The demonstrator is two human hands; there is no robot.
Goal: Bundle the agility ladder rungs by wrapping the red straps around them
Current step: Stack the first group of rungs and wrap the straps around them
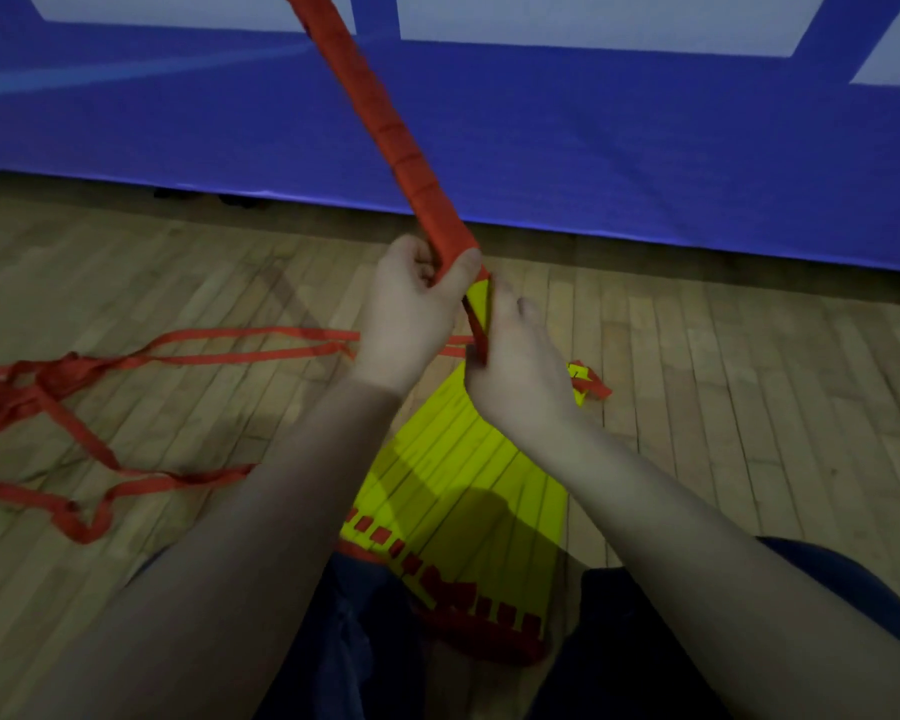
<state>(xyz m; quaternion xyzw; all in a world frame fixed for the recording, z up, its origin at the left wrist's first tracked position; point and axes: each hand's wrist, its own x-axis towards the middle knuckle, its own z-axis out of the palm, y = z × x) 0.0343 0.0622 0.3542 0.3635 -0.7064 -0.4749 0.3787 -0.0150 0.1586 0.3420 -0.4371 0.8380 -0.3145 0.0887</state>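
Observation:
Several yellow ladder rungs (pixel 468 475) lie side by side on the wooden floor between my knees, red strap threaded through slots at their near end (pixel 468 597). My left hand (pixel 411 319) grips one rung wrapped in red strap (pixel 385 122), which rises up and to the left out of the frame. My right hand (pixel 515 366) holds that rung's bare yellow lower end and pinches a length of red strap against it. Loose red strap (pixel 63 387) trails in tangled loops over the floor to the left.
A blue banner (pixel 645 148) with pale panels hangs along the far side, its lower edge touching the wooden floor (pixel 749 381). My dark trouser legs (pixel 365 641) frame the rungs at the bottom. A short end of red strap (pixel 593 387) lies right of my right hand.

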